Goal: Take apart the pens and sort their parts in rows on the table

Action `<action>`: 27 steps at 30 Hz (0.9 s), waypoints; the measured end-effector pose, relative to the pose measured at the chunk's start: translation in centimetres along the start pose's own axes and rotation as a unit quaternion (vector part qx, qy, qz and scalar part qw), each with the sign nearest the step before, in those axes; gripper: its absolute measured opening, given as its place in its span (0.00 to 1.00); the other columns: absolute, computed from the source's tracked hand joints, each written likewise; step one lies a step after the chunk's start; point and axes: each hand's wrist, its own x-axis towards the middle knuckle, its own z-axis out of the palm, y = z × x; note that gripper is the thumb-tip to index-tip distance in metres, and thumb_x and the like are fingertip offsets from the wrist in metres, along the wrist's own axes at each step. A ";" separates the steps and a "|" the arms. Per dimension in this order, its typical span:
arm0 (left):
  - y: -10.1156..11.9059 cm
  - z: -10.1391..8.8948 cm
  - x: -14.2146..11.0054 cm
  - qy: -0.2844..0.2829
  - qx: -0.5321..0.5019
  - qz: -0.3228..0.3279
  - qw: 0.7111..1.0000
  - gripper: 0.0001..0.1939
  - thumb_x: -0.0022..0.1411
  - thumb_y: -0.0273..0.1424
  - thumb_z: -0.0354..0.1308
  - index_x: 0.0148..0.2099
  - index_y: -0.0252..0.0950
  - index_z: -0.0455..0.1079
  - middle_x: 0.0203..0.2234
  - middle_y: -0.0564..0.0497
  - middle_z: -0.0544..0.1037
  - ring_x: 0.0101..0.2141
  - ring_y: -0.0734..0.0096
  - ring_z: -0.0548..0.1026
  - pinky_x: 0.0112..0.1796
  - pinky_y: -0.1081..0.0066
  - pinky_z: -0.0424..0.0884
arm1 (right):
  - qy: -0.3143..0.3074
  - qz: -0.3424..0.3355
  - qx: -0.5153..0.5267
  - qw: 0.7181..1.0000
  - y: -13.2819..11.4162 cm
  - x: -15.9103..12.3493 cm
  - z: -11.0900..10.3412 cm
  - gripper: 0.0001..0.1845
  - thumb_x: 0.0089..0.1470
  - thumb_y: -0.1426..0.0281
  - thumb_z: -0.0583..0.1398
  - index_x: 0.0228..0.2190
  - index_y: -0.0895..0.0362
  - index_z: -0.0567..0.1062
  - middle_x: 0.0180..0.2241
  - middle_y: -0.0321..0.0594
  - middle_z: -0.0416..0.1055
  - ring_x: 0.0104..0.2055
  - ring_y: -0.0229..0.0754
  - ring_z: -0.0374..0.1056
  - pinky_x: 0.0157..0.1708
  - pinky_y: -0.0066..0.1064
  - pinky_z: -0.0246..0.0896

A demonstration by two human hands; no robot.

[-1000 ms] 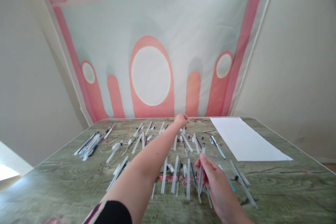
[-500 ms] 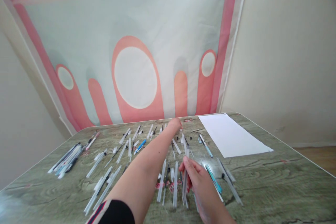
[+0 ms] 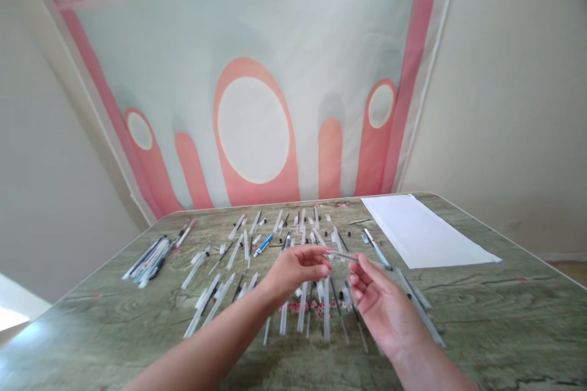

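My right hand (image 3: 383, 302) pinches a slim clear-and-dark pen (image 3: 351, 256) between thumb and fingers, lying nearly level above the table. My left hand (image 3: 300, 266) is at the pen's left end, its fingers curved and its thumb apart from them. Whether the left fingertips touch the pen cannot be made out. Below both hands lie loose translucent pen barrels (image 3: 326, 311), dark thin refills (image 3: 338, 302) and small caps. A blue pen (image 3: 263, 245) lies behind my left hand, and a white and light-blue pen (image 3: 376, 247) lies behind my right.
A bundle of pens (image 3: 149, 261) lies at the left of the wood-patterned table (image 3: 114, 336). More barrels (image 3: 195, 267) and parts are spread in rows across the middle. A white paper sheet (image 3: 426, 235) lies at the back right. A printed cloth (image 3: 275, 18) hangs behind.
My left hand has come back from the table's far side to beside the right. My right hand has risen, and the piece in it has gone from upright to nearly level. The view has shifted slightly.
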 end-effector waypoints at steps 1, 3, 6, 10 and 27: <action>-0.5 0.4 -1.2 0.029 -0.044 0.004 0.999 0.20 0.47 0.33 0.66 0.44 0.33 0.72 0.30 0.49 0.76 0.28 0.75 0.72 0.32 0.73 0.66 | -0.002 0.006 -0.006 1.000 0.4 -0.1 0.0 0.11 0.46 0.71 0.67 0.33 0.59 0.74 0.28 0.37 0.74 0.25 0.31 0.65 0.19 0.19 0.58; -1.1 1.1 -2.6 0.086 -0.092 0.019 0.992 0.17 0.47 0.35 0.66 0.40 0.32 0.74 0.26 0.49 0.76 0.26 0.75 0.71 0.31 0.74 0.66 | -0.010 0.017 -0.024 1.000 1.3 -0.4 0.0 0.11 0.46 0.72 0.66 0.34 0.60 0.74 0.28 0.37 0.74 0.25 0.31 0.66 0.19 0.19 0.58; -1.2 1.2 -3.3 0.138 -0.124 0.032 0.982 0.16 0.49 0.36 0.65 0.38 0.31 0.74 0.25 0.49 0.76 0.26 0.75 0.71 0.32 0.73 0.66 | -0.028 0.035 -0.051 0.998 2.4 -0.7 -0.1 0.11 0.47 0.72 0.66 0.35 0.59 0.74 0.28 0.37 0.75 0.25 0.31 0.67 0.19 0.20 0.59; -0.8 0.0 -3.4 0.168 -0.136 0.041 0.976 0.16 0.49 0.37 0.64 0.37 0.30 0.73 0.26 0.48 0.76 0.26 0.75 0.72 0.31 0.74 0.66 | -0.048 0.061 -0.077 0.994 2.7 -0.6 -0.5 0.12 0.49 0.70 0.64 0.38 0.58 0.74 0.30 0.38 0.75 0.27 0.33 0.67 0.20 0.21 0.58; -0.2 -2.6 -3.1 0.038 -0.066 0.017 0.997 0.18 0.49 0.39 0.63 0.37 0.30 0.69 0.25 0.48 0.76 0.26 0.72 0.74 0.31 0.72 0.68 | -0.171 0.082 -0.358 0.914 4.0 -2.5 0.3 0.14 0.57 0.60 0.55 0.39 0.57 0.69 0.23 0.31 0.63 0.18 0.29 0.53 0.15 0.22 0.44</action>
